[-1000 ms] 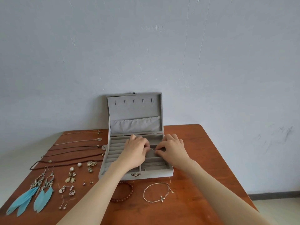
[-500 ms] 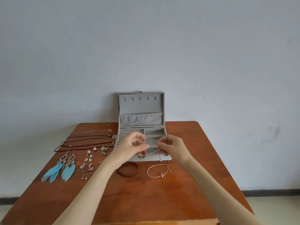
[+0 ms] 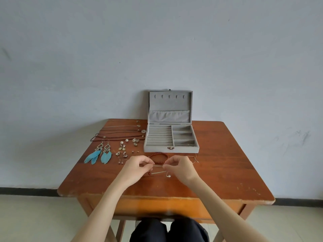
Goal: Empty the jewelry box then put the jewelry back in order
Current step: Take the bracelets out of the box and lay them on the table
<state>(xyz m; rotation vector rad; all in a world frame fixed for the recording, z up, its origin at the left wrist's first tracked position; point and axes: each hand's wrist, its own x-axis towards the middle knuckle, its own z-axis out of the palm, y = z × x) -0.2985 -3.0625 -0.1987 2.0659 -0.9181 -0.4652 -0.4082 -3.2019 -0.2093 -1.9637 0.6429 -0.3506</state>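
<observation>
Both hands have come off the box toward the bench front. Left hand and right hand each pinch an end of a thin chain, stretched above the bench. Emptying nearly done, judging by the bare trays.

Single view, head-worn, wide-angle. Looks forward and slightly down from above the seated person's dark-trousered knees. Both forearms enter from the bottom edge; left hand and right hand meet near frame centre. Brown wooden table fills the middle band, whole top in view, near edge well below the hands. Open grey velvet jewellery box stands beyond the hands. Pale blue-grey wall fills the upper half. No second view to overlap.
</observation>
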